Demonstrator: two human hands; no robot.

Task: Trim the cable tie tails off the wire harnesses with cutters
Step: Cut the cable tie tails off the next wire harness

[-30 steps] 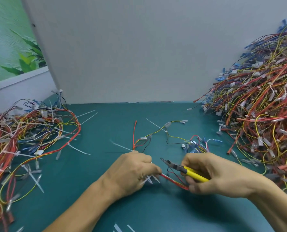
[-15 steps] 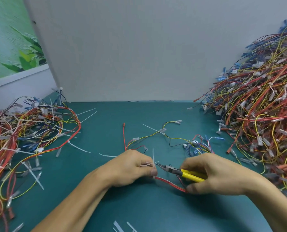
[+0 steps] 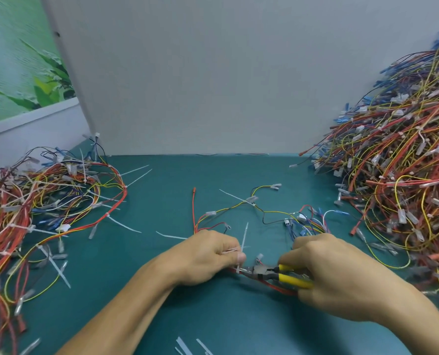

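Just beside the thumb of the left hand (image 3: 208, 254), the cutters (image 3: 269, 273) meet the cable tie (image 3: 238, 269) at its head. The left hand pinches the wire harness (image 3: 277, 288), the tie tail (image 3: 244, 235) standing upright from the pinch, apparently steadied for a flush cut. The right hand (image 3: 341, 275) is curled round the yellow handles (image 3: 294, 280); blade closure cannot be determined.

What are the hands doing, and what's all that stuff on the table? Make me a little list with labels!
Left hand: grips the wire harness
Right hand: holds the yellow-handled cutters
Cutter tip: at the harness, right beside the left thumb
Cable tie tail: white, sticking up past the left fingers
Right pile: big heap of harnesses
Left pile: smaller heap
Table: teal-green
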